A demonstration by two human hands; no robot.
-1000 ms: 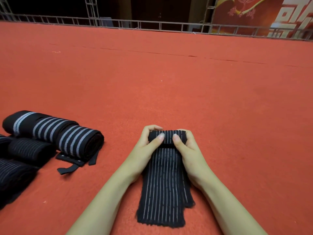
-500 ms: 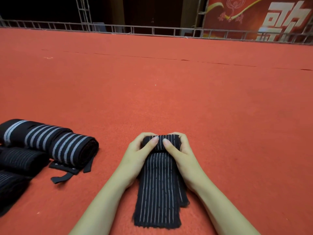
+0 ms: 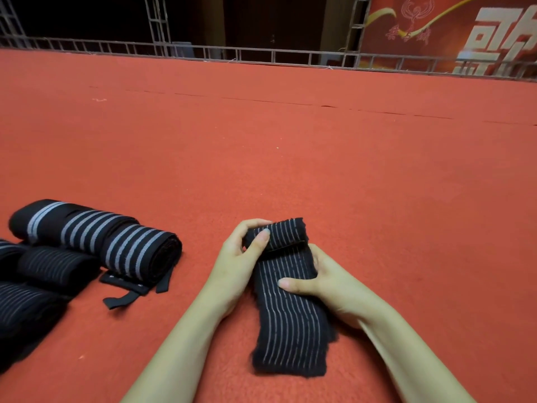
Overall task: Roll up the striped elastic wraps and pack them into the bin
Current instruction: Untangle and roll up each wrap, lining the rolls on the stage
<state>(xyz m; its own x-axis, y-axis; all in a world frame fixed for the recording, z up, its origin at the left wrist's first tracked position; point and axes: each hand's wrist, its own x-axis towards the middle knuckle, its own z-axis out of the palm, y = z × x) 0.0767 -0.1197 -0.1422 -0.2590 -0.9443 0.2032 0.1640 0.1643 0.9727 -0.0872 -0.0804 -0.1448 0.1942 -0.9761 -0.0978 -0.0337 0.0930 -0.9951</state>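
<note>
Wrap (image 3: 290, 309), flat on the carpet (image 3: 319, 158), lengthwise between the forearms, with the far end wound into a short fat roll and the near end spread out. Clasped at the roll's left end by the left hand (image 3: 238, 266), fingers curled over the far side, thumb laid on top. Gripped just below the roll by the right hand (image 3: 328, 286), thumb pressed across the stripes, fingers tucked out of sight at the right edge. Looks mid-roll, with perhaps a third wound and the longer flat part yet to take up.

Black elastic knit, ribbed lengthwise with thin pale stripes. Fuzzy, slightly frayed along the edges, cut square at the near end. Soft enough to follow the carpet without a crease. Probably springy, and apt to unwind if let go.

Well apart to the left, finished rolls. Big roll (image 3: 116, 242), a thick cylinder with broad grey bands, spiral end toward the camera, a flat black tab (image 3: 125, 286) with loose straps poking out from beneath. Just beside it, nearer the frame edge, small rolls (image 3: 55, 269) with fine stripes, touching one another and partly cut off by the frame. Lying on the carpet, none packed. No bin in view, so packing wholly left to do, as far as shows.

Carpet red, with a short felt-like nap and faint seams across. Beyond it, a metal rail (image 3: 261, 55) and a red banner (image 3: 436, 30) with pale characters.
</note>
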